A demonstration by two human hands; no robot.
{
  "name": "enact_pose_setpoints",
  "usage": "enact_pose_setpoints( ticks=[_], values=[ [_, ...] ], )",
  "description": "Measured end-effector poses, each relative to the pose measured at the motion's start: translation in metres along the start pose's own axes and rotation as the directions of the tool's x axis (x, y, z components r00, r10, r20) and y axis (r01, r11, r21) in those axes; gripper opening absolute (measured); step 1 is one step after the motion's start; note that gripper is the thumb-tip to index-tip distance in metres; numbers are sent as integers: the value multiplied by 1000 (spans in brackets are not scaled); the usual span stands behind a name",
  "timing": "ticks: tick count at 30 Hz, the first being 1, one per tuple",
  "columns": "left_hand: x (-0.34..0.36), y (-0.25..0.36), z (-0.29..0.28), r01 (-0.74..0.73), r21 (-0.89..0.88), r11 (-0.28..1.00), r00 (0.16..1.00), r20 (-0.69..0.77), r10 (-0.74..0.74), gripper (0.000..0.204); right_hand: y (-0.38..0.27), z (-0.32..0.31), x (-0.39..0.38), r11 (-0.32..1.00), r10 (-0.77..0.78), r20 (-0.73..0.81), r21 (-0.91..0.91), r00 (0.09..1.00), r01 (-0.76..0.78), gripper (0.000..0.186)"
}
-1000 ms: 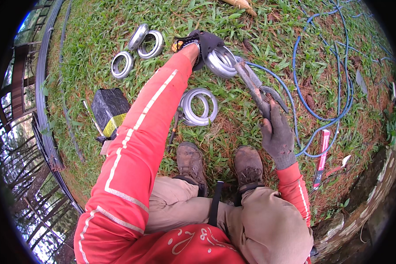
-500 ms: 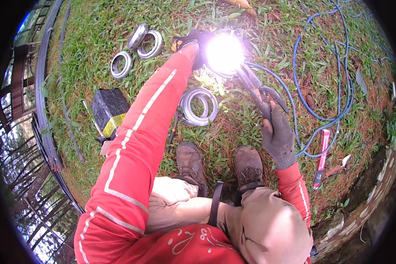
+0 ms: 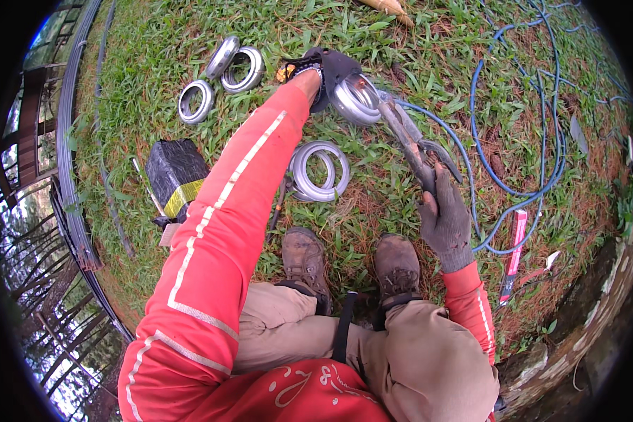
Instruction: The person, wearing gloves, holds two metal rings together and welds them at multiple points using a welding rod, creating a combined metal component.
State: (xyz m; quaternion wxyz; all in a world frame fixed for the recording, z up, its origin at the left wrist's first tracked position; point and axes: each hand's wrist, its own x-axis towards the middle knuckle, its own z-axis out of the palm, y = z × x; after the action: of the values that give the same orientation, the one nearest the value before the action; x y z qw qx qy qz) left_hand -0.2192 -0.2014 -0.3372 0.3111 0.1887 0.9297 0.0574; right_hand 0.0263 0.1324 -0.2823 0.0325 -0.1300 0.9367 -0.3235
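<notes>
My left hand (image 3: 330, 70), in a dark glove, reaches far forward and is closed around a shiny metal ring (image 3: 354, 107) held tilted above the grass. A small orange-red spot shows inside the ring's opening. In a grey knitted glove, my right hand (image 3: 446, 219) grips a welding electrode holder (image 3: 413, 149) by its handle. Its jaw end points forward-left and comes up close beside the ring; whether they touch I cannot tell. Stacked metal rings (image 3: 337, 184) lie on the grass nearer to my boots.
Three more rings lie at the far left, one ring (image 3: 195, 103) apart from the pair. A black-wrapped bundle (image 3: 174, 172) with yellow tape sits left. Blue cable (image 3: 473, 126) loops at right, near a red-and-white box (image 3: 518, 235). Long metal bars (image 3: 68, 141) run along the left edge.
The blinding white arc light at the ring has gone out, so the ring and the holder's jaw end are visible. Both hands stay almost in place.
</notes>
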Motion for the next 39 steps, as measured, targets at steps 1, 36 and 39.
enact_pose_setpoints(
  ticks=[1,36,39],
  values=[
    [0,-1,0,0,0,1000,1000,0,0,42,0,0,0,1000,-1,0,0,1000,1,62],
    [-2,-3,-1,-28,-52,998,999,-24,27,50,1,-3,-4,995,-48,-29,87,998,50,60],
    [-4,-3,-1,-31,-55,998,999,-24,29,51,2,-2,-3,993,-38,-23,113,999,40,59]
  ],
)
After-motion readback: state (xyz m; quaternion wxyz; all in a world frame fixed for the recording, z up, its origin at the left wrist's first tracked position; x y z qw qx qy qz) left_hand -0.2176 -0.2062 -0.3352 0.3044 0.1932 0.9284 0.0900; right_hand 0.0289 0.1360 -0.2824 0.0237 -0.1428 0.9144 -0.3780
